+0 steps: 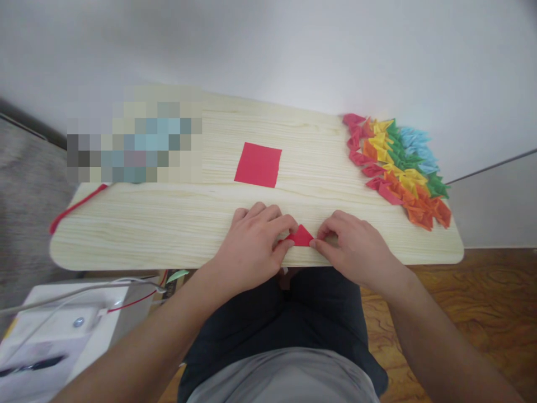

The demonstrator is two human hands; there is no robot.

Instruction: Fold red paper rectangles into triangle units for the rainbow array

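Note:
A small red piece of paper folded to a triangle [301,237] lies near the front edge of the wooden tabletop, its point facing away from me. My left hand [262,240] pinches its left corner between thumb and forefinger, hiding that corner. On the other side, the fingertips of my right hand [350,243] are closed at the right corner. Beyond my hands a flat red paper square [258,165] rests on the table [168,224].
Folded paper pieces [394,162] in red, orange, yellow, green and blue are grouped at the table's right end. A blurred-out patch [142,140] covers the back left. A red cord [78,208] crosses the left edge. Below left stands a white surface [54,330] with cables and a pen.

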